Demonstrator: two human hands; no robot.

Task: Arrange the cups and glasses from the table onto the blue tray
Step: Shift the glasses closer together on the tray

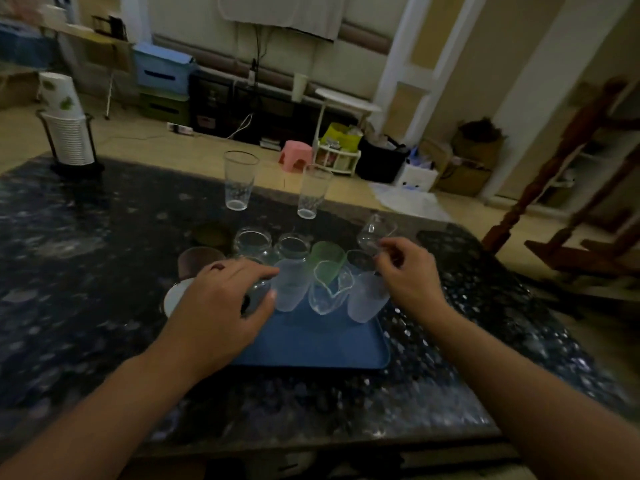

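Note:
A blue tray (pixel 311 344) lies on the dark speckled table, with several cups and glasses standing along its far part: frosted cups (pixel 292 285), a clear spouted glass (pixel 329 292), a green cup (pixel 327 259) and glass jars (pixel 252 244). My left hand (pixel 221 303) curls around a dark clear glass (pixel 258 292) at the tray's left side. My right hand (pixel 408 271) pinches a tilted clear glass (pixel 375 233) at the tray's far right corner. Two tall clear glasses (pixel 239 180) (pixel 312 190) stand apart near the table's far edge.
A brown cup (pixel 197 259), a dark green cup (pixel 211 235) and a white cup (pixel 175 296) stand just left of the tray. A rack of stacked white cups (pixel 71 136) occupies the table's far left corner. A wooden chair (pixel 568 188) stands to the right.

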